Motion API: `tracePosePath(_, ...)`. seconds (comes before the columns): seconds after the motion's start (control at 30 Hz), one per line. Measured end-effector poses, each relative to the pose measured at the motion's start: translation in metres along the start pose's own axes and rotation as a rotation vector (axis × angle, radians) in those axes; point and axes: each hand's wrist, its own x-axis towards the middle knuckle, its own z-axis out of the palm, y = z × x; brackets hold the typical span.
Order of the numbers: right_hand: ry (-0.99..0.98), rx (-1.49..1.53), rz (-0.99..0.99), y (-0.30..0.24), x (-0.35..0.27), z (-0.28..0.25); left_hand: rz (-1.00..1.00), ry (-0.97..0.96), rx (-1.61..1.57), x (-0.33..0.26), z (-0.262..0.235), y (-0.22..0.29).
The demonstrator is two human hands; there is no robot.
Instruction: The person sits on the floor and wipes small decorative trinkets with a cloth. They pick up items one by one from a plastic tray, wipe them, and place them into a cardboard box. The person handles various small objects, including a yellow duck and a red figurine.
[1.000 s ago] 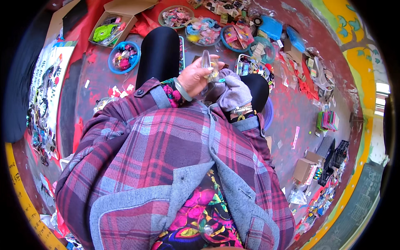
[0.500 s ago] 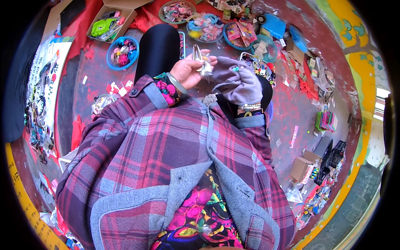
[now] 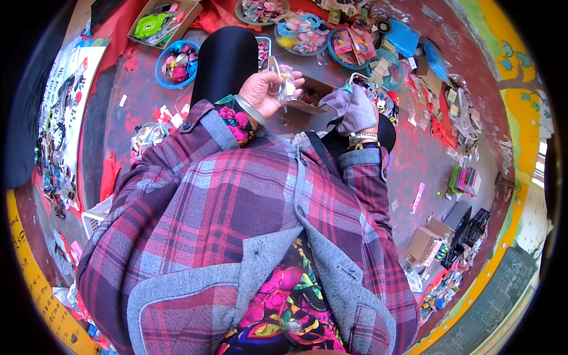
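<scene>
My left hand [image 3: 260,94] is above the lap, palm up, its fingers partly curled around a small shiny packet [image 3: 286,86] of clear plastic. A pale, narrow loop-shaped piece [image 3: 273,66] stands up from the packet; I cannot make out its exact kind. A loose lilac-grey cloth [image 3: 354,113] covers my right hand [image 3: 358,121], hiding its fingers. A small teal-green spot shows near the cloth's upper edge. Between the two hands lies an open brown cardboard box [image 3: 313,96], partly hidden, with dark contents.
Round basins of hair accessories stand ahead, one blue basin [image 3: 163,66] at the left. A carton [image 3: 188,23] holds a bright green item. Sunglasses [image 3: 66,198] lie on a white sheet at far left. Coloured baskets [image 3: 466,180] and a small carton [image 3: 421,244] are at right.
My right hand has moved right, away from my left hand, with the grey cloth gathered closer around it. The cardboard box between them has come into view. My left hand still holds the packet.
</scene>
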Motion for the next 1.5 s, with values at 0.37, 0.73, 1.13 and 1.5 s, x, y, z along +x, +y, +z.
tracePosePath(0.37, -0.276, -0.161, -0.107, 0.013, 0.028, -0.051, -0.076, -0.01, 0.043, 0.007, -0.009, -0.008)
tracePosePath(0.73, 0.236, -0.298, -0.33, 0.007, 0.02, -0.022, -0.092, -0.045, 0.058, 0.008, -0.014, -0.01)
tracePosePath(1.13, 0.041, -0.516, -0.042, -0.004, -0.019, -0.026, -0.08, -0.191, 0.133, -0.002, 0.008, -0.012)
tracePosePath(1.5, -0.136, -0.976, -0.631, -0.022, -0.05, 0.018, -0.077, -0.326, 0.239, -0.005, 0.009, -0.013)
